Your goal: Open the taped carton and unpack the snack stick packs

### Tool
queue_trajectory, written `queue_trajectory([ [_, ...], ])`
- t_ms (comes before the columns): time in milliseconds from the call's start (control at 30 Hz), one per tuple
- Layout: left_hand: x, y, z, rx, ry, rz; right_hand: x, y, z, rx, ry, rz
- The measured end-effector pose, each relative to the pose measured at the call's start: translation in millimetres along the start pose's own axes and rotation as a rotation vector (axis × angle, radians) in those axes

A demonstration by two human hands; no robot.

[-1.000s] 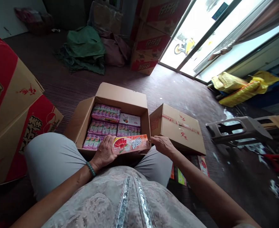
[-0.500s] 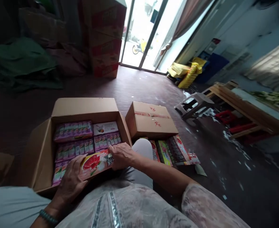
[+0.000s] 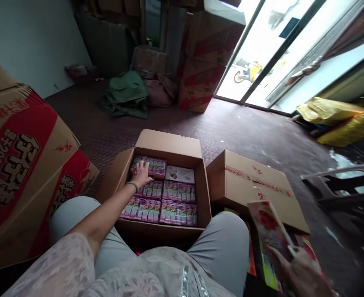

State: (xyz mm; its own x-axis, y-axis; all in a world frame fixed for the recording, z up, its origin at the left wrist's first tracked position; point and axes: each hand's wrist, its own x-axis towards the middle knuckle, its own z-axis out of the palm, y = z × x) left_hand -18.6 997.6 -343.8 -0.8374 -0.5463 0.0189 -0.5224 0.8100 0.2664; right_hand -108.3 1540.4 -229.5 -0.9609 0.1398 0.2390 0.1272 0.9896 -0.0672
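Note:
An open cardboard carton point(image 3: 206, 198) stands on the floor between my knees, holding several purple packs of small wrapped pieces point(image 3: 143, 209) in rows. A whitish box point(image 3: 180, 174) lies with its printed face up in the far right part of the carton. My left hand point(image 3: 141, 175) rests with spread fingers on the far left purple pack point(image 3: 157, 167). At the lower right, my right hand point(image 3: 302, 270), blurred by motion, holds a flat reddish box point(image 3: 267, 222) with a fruit picture. That box is tilted above several colourful boxes point(image 3: 270, 272) on the floor.
A taped cardboard carton point(image 3: 256, 177) stands right of the open one. Large red-printed cartons point(image 3: 17, 152) lean at the left. Farther back are stacked cartons point(image 3: 203, 66), a green cloth point(image 3: 128, 93) and a glass door point(image 3: 247, 57). A grey stool point(image 3: 349, 185) and yellow sacks point(image 3: 333, 115) are at the right.
The reddish box has moved from above the open carton to my right side, in my right hand. My left hand has let go of it and moved onto the far left pack. The view has turned left.

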Motion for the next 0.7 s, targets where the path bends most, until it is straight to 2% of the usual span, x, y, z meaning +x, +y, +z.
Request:
queue_trajectory([
  [67, 26.0, -3.0, 3.5, 0.045, -0.064, -0.021, -0.4, -6.3, 27.0, 0.064, -0.124, 0.022],
  [167, 58.7, -5.0, 12.5, 0.071, -0.119, -0.006, -6.0, -37.9, 58.9, 0.169, -0.256, 0.070],
  [300, 100.7, -12.8, 30.3, 0.110, -0.176, 0.036, -9.4, -74.2, 84.8, 0.189, -0.130, 0.030],
  [367, 121.3, -19.0, 41.2, 0.118, -0.217, 0.051, -6.9, -78.0, 91.2, 0.167, -0.098, -0.004],
  [467, 144.1, -26.3, 56.8, 0.118, -0.263, 0.053, -2.6, -75.9, 95.1, 0.145, -0.115, -0.092],
  [567, 144.3, -25.3, 64.0, 0.129, -0.243, 0.062, -2.9, -79.8, 95.3, 0.079, -0.076, -0.082],
  [633, 127.0, -20.6, 62.2, 0.137, -0.165, 0.109, -5.4, -85.8, 94.4, 0.041, -0.057, -0.048],
  [700, 97.4, -17.0, 57.3, 0.135, -0.086, 0.178, -8.0, -91.2, 92.3, 0.021, -0.075, -0.028],
])
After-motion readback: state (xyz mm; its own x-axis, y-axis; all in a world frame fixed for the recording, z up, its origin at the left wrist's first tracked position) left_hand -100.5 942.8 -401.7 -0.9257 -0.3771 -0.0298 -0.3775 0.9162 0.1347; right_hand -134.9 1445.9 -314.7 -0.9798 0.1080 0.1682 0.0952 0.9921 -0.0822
